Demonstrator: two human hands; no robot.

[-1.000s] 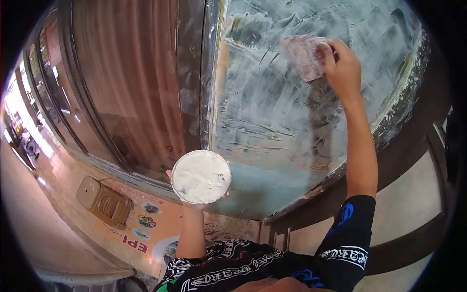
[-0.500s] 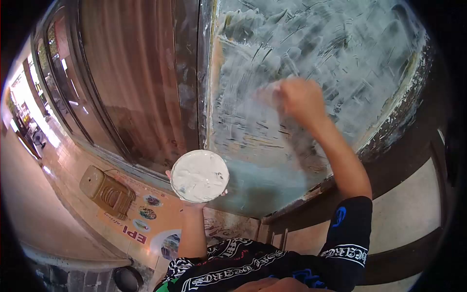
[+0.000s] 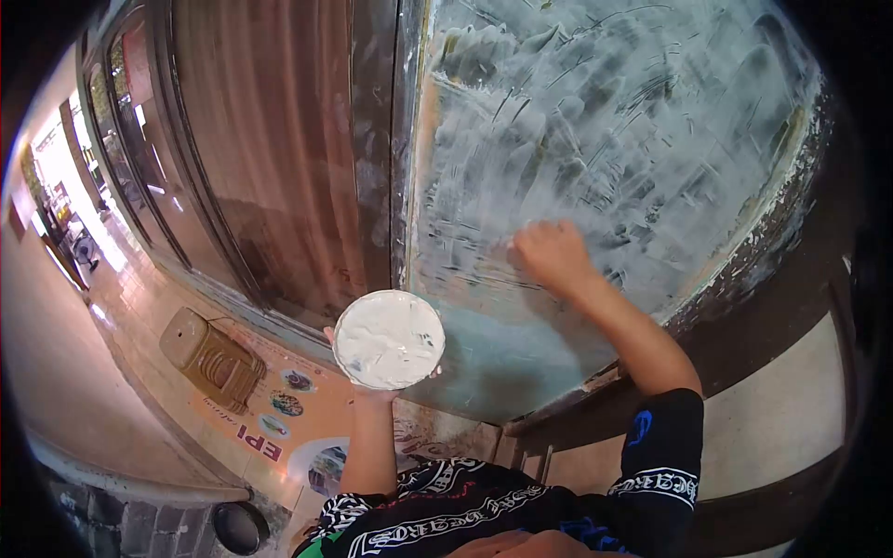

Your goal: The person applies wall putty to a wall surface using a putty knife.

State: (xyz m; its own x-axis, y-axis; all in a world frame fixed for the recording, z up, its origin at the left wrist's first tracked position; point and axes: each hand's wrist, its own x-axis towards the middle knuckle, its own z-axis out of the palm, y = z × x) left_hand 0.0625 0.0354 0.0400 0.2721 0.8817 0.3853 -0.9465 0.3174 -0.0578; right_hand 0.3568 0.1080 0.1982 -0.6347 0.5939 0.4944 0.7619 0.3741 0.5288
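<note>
My left hand (image 3: 372, 394) supports a round container of white putty (image 3: 391, 339) from beneath, with fingertips curling up at both sides of its rim. The putty surface is uneven, with a few small dark marks. Close against the whitish-smeared panel (image 3: 595, 139) is my right hand (image 3: 555, 258), its fingers closed; I cannot tell what they hold. White streaks and dark scrape marks cover most of that panel, while its lower part (image 3: 502, 349) shows a smoother pale green-blue surface.
Brown framed glass with a curtain (image 3: 265, 139) stands left of the panel. On the floor at left are a brown plastic stool (image 3: 214, 358) and an orange printed banner (image 3: 251, 418). A dark round pan (image 3: 240, 527) lies at the lower left. Dark wooden framework (image 3: 744, 325) runs along the right.
My right hand has come down over the panel and is less blurred. The putty container in my left hand has shifted slightly right in view.
</note>
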